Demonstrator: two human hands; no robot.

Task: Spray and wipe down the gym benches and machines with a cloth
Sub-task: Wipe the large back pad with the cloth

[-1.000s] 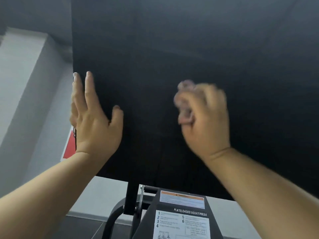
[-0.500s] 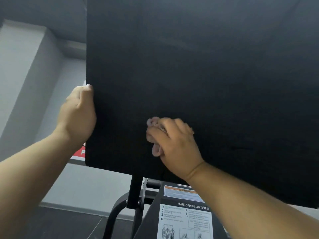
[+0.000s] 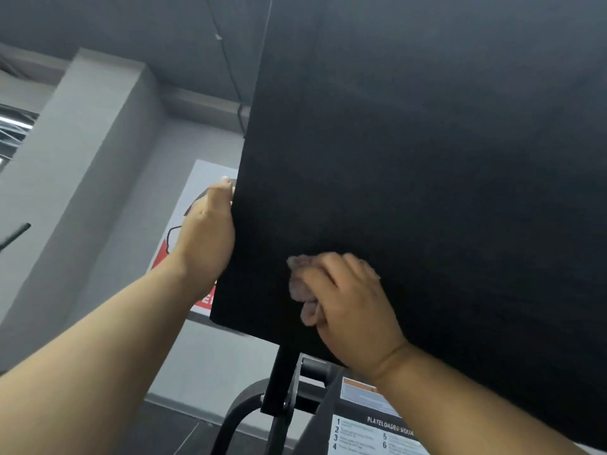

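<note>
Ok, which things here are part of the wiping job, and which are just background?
In the job: cloth, pressed against the black pad; the machine frame under the pad.
Just there: instruction label; red-and-white wall poster; grey pillar.

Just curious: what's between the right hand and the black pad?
A crumpled pale cloth, gripped by the right hand against the pad, seen in the head view.

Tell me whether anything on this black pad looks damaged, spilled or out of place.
Nothing stands out. The black pad shows no tear, stain or spill. The right hand holds the cloth against its lower part, and the left hand grips its left edge. Slight blur could hide fine marks.
</note>
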